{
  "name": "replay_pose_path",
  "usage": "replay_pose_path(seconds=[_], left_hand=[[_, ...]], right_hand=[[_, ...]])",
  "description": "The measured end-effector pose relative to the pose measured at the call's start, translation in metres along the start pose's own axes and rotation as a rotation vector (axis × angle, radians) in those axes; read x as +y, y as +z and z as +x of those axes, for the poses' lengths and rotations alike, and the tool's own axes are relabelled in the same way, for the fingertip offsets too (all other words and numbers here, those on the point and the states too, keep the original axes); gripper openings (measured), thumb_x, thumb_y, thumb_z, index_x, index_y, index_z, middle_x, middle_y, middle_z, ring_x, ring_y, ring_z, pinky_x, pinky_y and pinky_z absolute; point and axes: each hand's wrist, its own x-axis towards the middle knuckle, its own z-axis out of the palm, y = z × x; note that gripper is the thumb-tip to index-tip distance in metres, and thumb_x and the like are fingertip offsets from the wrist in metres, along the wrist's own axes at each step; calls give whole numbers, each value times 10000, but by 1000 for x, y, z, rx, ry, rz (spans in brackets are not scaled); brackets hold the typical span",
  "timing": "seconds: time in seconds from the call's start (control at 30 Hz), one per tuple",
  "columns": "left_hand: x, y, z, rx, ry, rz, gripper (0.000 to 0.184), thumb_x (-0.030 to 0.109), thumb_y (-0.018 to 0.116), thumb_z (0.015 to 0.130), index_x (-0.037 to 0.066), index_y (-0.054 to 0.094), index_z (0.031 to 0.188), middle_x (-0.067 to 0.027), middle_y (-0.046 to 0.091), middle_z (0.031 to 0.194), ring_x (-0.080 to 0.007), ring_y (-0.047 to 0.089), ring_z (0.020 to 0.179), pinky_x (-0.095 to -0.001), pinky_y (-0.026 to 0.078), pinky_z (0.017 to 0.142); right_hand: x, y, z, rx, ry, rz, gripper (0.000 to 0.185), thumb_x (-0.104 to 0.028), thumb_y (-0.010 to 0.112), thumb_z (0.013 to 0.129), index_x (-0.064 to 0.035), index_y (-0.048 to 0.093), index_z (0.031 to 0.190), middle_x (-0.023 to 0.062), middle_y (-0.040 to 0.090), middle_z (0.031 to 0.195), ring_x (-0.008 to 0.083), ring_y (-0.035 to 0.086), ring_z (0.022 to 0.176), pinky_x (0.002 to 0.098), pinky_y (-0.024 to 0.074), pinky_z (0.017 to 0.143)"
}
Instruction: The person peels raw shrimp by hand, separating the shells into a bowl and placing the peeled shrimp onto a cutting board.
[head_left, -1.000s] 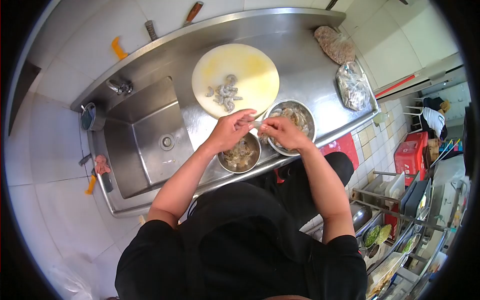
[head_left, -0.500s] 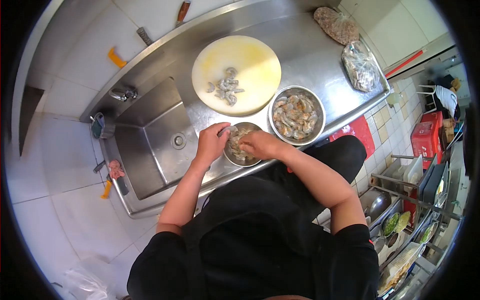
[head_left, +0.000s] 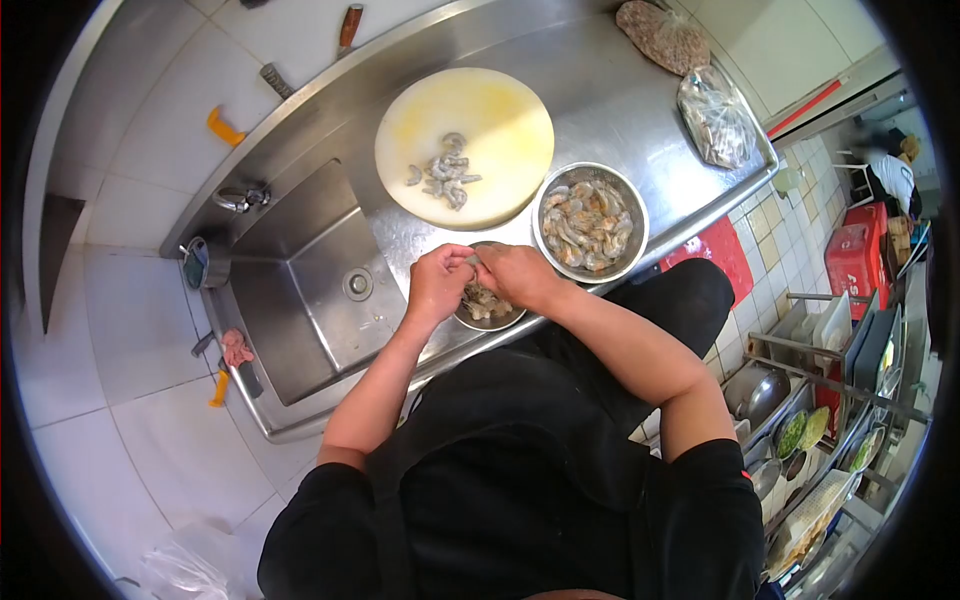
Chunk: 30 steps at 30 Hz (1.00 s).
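My left hand (head_left: pixel 437 286) and my right hand (head_left: pixel 520 277) meet over a small metal bowl (head_left: pixel 497 324). Between their pinched fingertips is a small greyish shrimp (head_left: pixel 472 260), mostly covered by the fingers. Shrimp shells (head_left: pixel 484 301) lie in the small bowl, partly hidden under my right hand. To the right, a larger metal bowl (head_left: pixel 644 240) holds many unpeeled shrimp (head_left: pixel 588 224). Behind the hands, a round white cutting board (head_left: pixel 500 120) carries a little pile of peeled shrimp (head_left: pixel 449 172).
A steel sink (head_left: pixel 310 240) with a faucet (head_left: pixel 240 198) is on the left. Two plastic bags of food, one brownish (head_left: pixel 662 38) and one greyish (head_left: pixel 717 118), lie at the far right. Knives hang along the back edge. Shelves (head_left: pixel 800 400) stand at lower right; a person is in the distance.
My right hand has risen from inside the small bowl to meet my left fingertips, where a shrimp now shows. The whole view has shifted slightly.
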Motion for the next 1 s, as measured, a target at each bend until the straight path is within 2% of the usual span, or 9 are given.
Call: replay_pose_path(seconds=[0.17, 0.23, 0.4, 0.53, 0.77, 0.87, 0.93, 0.97, 1.0], left_hand=[[9, 12, -5, 17, 65, 113, 236, 114, 737, 868, -14, 754, 1065, -137, 793, 919, -181, 769, 843, -321, 603, 796], [9, 13, -5, 22, 95, 120, 232, 119, 737, 872, -13, 754, 1062, -141, 793, 911, -195, 774, 837, -323, 605, 789], [6, 8, -5, 37, 146, 119, 235, 93, 742, 847, -19, 755, 1054, -117, 783, 895, -143, 737, 783, -297, 594, 762], [-2, -2, 1, 28, 84, 41, 231, 140, 777, 849, -6, 766, 1028, -120, 790, 922, -168, 758, 847, -310, 594, 812], [-13, -10, 6, -132, 0, -276, 207, 30, 739, 852, -47, 730, 1044, -83, 749, 874, -118, 721, 758, -253, 581, 733], [-25, -9, 8, -195, -12, -395, 198, -7, 709, 872, -56, 713, 1064, -83, 738, 873, -122, 718, 746, -249, 576, 710], [-28, -11, 9, -228, -10, -482, 197, -21, 694, 882, -56, 708, 1075, -84, 736, 882, -127, 718, 749, -251, 575, 702], [-30, -13, 10, -236, -40, -551, 194, -30, 687, 887, -56, 703, 1079, -91, 736, 903, -128, 717, 758, -257, 578, 714], [-30, -16, 10, -242, -70, -623, 191, -39, 680, 892, -56, 698, 1082, -98, 736, 925, -129, 717, 768, -263, 581, 727]], right_hand=[[5, -2, -1, -5, -24, -34, 245, -258, 661, 942, -88, 704, 1113, 139, 730, 1079, 373, 710, 963, 502, 570, 807], [11, 2, -1, 95, -91, 52, 196, -227, 687, 894, -50, 710, 976, 189, 740, 871, 410, 714, 824, 513, 572, 737], [15, -1, 2, 32, -6, 103, 224, -242, 676, 920, -47, 716, 1021, 202, 734, 863, 420, 717, 832, 524, 568, 761], [7, -8, 3, 4, 25, 280, 258, -256, 714, 898, -25, 714, 1011, 220, 726, 840, 431, 713, 811, 500, 564, 739], [9, -15, 4, -68, 38, 259, 265, -258, 761, 870, -17, 726, 974, 216, 718, 800, 420, 706, 751, 475, 557, 697], [15, -10, 3, -61, 1, 281, 253, -254, 762, 875, -18, 733, 962, 213, 710, 782, 387, 701, 696, 462, 554, 679], [18, -5, 4, -124, 88, 493, 196, -203, 723, 920, -16, 728, 976, 163, 727, 759, 276, 700, 623, 397, 556, 614], [19, -2, 3, -123, 87, 492, 196, -203, 723, 920, -16, 728, 976, 163, 727, 759, 276, 700, 623, 397, 556, 614], [16, -2, 4, -144, 206, 698, 173, -183, 691, 947, -15, 721, 976, 126, 718, 754, 214, 677, 603, 353, 542, 579]])
